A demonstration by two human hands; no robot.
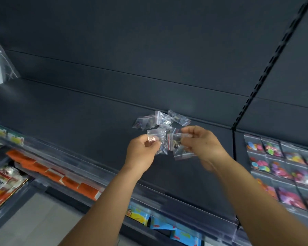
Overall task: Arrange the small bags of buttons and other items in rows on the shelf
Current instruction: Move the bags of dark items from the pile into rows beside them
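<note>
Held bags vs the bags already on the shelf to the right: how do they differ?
The held bags are bunched in a loose cluster between the left hand and right hand; the shelved bags lie flat in neat rows. The held bags look smaller, with small dark or gold contents; the shelved bags show bright pink, blue and yellow pieces. Both sets are clear plastic bags.

We see a dark charcoal flat metal shelf [78, 110]. The small clear plastic zip bags [161, 120] show red seal lines and dark specks. Clear flat packets of bright buttons [281, 162] hold pink, orange, blue and yellow. Orange rectangular packs [50, 172] carry white corners.
</note>
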